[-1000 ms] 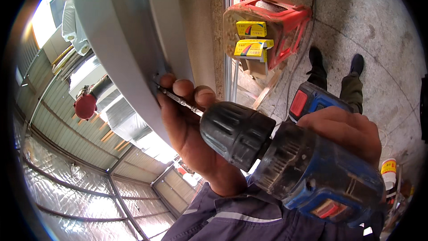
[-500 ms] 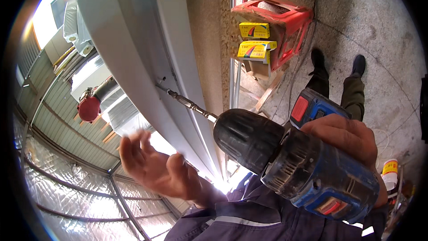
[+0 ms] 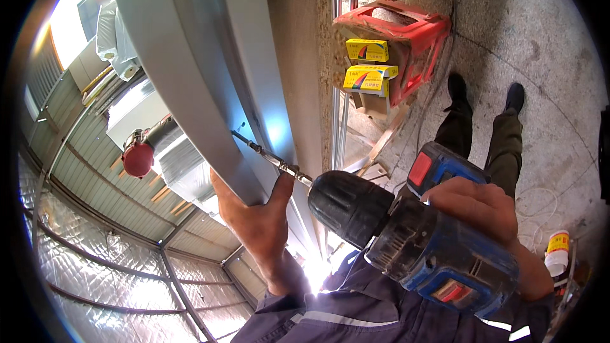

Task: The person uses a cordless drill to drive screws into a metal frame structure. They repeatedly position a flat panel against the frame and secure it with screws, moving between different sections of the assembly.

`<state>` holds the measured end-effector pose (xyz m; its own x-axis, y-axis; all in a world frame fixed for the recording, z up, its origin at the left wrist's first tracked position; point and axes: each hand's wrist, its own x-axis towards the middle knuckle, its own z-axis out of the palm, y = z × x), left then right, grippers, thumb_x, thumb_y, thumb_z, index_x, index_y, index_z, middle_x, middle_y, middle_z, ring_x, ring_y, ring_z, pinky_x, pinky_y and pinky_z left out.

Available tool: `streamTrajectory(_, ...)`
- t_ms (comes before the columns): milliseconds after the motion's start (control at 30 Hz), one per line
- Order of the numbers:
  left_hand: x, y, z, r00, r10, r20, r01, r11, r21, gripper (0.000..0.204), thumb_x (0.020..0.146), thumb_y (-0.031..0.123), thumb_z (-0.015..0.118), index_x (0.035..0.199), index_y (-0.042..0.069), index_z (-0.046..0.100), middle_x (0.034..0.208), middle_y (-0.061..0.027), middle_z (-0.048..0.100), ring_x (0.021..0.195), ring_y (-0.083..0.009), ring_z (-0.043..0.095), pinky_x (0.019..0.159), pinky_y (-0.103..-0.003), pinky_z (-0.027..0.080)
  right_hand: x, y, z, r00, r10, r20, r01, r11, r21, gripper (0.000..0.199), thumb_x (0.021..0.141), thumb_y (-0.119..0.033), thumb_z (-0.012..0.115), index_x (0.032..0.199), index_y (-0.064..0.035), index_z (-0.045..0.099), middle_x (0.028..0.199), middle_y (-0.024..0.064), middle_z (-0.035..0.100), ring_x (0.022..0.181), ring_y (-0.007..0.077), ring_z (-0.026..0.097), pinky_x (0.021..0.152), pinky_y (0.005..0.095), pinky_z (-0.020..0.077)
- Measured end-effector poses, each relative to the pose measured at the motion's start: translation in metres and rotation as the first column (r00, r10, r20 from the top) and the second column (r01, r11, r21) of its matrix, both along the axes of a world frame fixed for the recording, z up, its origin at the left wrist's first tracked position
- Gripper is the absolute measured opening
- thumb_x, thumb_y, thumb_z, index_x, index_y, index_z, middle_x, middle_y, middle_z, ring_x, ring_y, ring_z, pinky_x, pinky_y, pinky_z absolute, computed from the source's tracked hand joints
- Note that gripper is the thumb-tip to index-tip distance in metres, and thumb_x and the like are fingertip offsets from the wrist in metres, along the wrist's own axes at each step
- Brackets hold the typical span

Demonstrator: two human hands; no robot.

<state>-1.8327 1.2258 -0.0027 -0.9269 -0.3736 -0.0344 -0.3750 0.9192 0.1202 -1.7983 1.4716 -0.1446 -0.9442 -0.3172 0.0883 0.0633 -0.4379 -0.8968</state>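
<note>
The right hand (image 3: 478, 208) closes its grip round the drill (image 3: 457, 248), bit (image 3: 274, 161) tip at the grey channel (image 3: 184, 57), whose edge the left hand (image 3: 257, 230) clasps in its grip, apparently for steadiness.

Hands, two: left hand (image 3: 257, 222) and right hand (image 3: 473, 206) are showing. One cordless drill (image 3: 454, 248) and one driver bit (image 3: 273, 159) are appearing. Two yellow cartons (image 3: 367, 51) (image 3: 365, 79), one red plastic stool (image 3: 438, 29), two dark shoes (image 3: 456, 86) (image 3: 515, 97) and one white tub (image 3: 556, 262) are also showing.
</note>
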Motion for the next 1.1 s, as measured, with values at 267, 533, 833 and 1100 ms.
streamTrajectory(267, -0.001, 0.005, -0.005, 0.997, 0.045, -0.059, -0.040, 0.996, 0.077, 0.063, 0.065, -0.001, 0.081, 0.122, 0.001, 0.055, 0.097, -0.0050, 0.064, 0.088, -0.0141, 0.061, 0.082, -0.028, 0.049, 0.004, -0.002, 0.005, 0.999, 0.047, 0.018, -0.048, 0.998, 0.029, 0.047, 0.071, -0.015, 0.079, 0.112, 0.0006, 0.062, 0.094, 0.0168, 0.070, 0.080, 0.0297, 0.071, 0.068, 0.0360, 0.0575)
streamTrajectory(533, -0.002, 0.006, -0.004, 0.995, 0.076, -0.058, -0.067, 0.988, 0.138, 0.065, 0.064, 0.000, 0.085, 0.121, 0.000, 0.056, 0.096, -0.0046, 0.064, 0.088, -0.0149, 0.062, 0.082, -0.028, 0.050, 0.018, -0.020, 0.000, 0.995, -0.094, 0.027, 0.095, 0.995, -0.009, 0.041, 0.074, -0.013, 0.077, 0.110, 0.0008, 0.061, 0.092, 0.0169, 0.070, 0.079, 0.0290, 0.071, 0.067, 0.0349, 0.0581)
streamTrajectory(833, 0.003, -0.003, -0.008, 0.991, 0.089, -0.096, -0.074, 0.985, 0.153, 0.071, 0.060, -0.001, 0.085, 0.125, -0.001, 0.055, 0.098, -0.0069, 0.064, 0.090, -0.0171, 0.063, 0.083, -0.030, 0.051, 0.011, -0.006, 0.025, 0.999, 0.034, 0.028, -0.037, 0.991, 0.128, 0.042, 0.075, -0.014, 0.073, 0.114, -0.0004, 0.062, 0.096, 0.0150, 0.068, 0.080, 0.0287, 0.070, 0.067, 0.0356, 0.0539)
streamTrajectory(1100, 0.000, -0.004, -0.008, 0.995, 0.037, -0.090, -0.027, 0.994, 0.106, 0.073, 0.060, 0.000, 0.084, 0.127, -0.002, 0.054, 0.098, -0.0073, 0.064, 0.090, -0.0180, 0.064, 0.083, -0.032, 0.052, 0.009, -0.002, 0.028, 0.998, 0.061, 0.016, -0.063, 0.969, 0.239, 0.042, 0.075, -0.019, 0.077, 0.108, -0.0032, 0.058, 0.094, 0.0108, 0.069, 0.077, 0.0249, 0.066, 0.071, 0.0378, 0.0479)
